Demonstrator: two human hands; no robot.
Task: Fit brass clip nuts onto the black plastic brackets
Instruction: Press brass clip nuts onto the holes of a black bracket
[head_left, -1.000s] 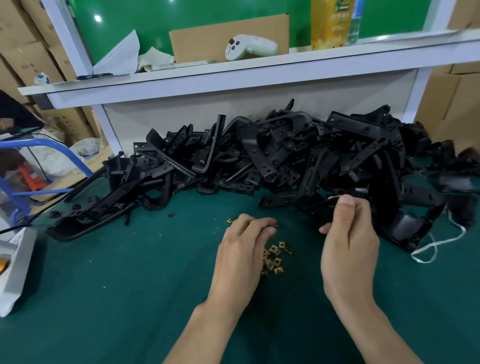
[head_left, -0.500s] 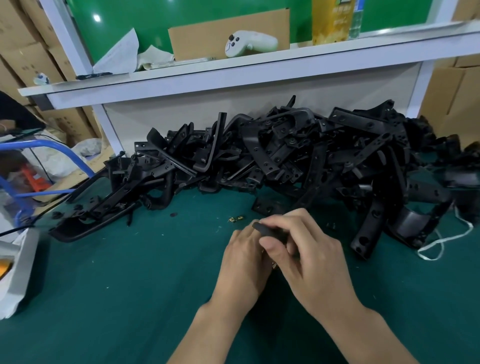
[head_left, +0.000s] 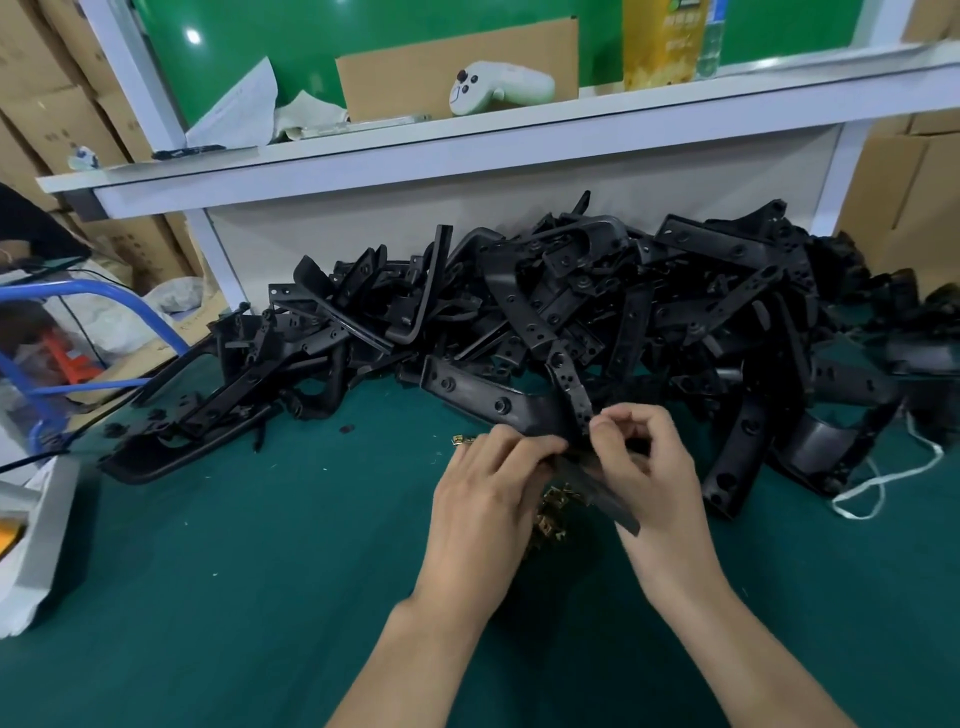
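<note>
Matt black plastic brackets (head_left: 571, 312); shiny brass clip nuts (head_left: 550, 519); bench (head_left: 208, 571) covered in matt green cloth; cardboard sheet (head_left: 415, 78) at 12 o'clock.

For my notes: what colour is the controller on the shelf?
The controller is off-white, best seen in the head view.

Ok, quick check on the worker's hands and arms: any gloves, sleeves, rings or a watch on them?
No. The left hand and right hand are bare: no gloves, and no rings on the fingers that show. The left forearm and right forearm are bare too, with no sleeve, watch or band anywhere up to the picture's edge.
</note>
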